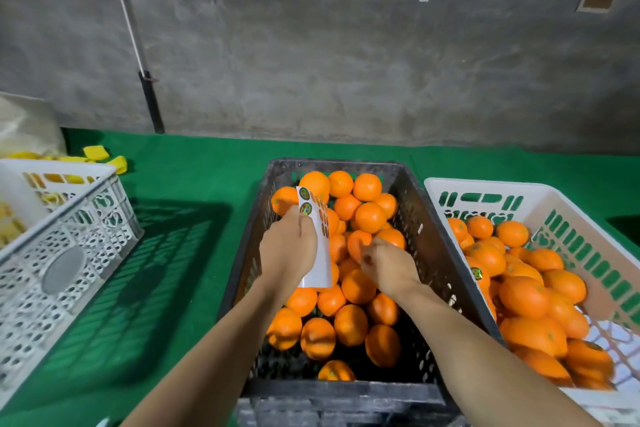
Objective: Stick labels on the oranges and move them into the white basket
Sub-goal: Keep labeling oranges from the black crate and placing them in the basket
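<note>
One label sheet [317, 239] – upright, lengthwise

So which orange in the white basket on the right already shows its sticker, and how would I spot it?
Start at the white basket with green slots on the right of the green table, beside the dark crate. Look along its near-left wall, the side against that crate, about midway down. The labelled orange lies there, the only one showing a round shiny sticker with a dark rim; its neighbours show plain peel.
</note>
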The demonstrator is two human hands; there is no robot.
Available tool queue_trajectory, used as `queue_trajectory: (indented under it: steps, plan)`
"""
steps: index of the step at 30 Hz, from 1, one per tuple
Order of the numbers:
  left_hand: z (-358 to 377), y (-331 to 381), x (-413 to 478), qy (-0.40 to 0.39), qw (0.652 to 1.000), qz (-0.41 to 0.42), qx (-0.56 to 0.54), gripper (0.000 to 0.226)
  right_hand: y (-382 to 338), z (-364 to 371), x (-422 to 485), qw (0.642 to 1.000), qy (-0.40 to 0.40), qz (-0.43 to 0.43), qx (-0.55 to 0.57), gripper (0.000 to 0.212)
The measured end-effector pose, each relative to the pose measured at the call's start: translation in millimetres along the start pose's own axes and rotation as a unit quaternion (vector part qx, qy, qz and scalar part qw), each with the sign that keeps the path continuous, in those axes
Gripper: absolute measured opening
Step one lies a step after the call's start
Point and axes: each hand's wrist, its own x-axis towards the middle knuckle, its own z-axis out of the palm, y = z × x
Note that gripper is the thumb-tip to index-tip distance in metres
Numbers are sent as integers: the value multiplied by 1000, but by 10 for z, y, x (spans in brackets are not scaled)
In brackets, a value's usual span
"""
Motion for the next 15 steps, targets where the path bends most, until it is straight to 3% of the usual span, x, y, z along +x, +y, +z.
queue_trajectory:
  steps: [5, 15]
  plan:
    - [14, -7, 23, 27, 999, 0, -39, 31, -55, 34, -24, 995, -77, 37, -42, 29]
    - [46, -25, 22, 26, 999, -6, -20, 29, -32, 98, -97, 973, -224, 42, 28, 22]
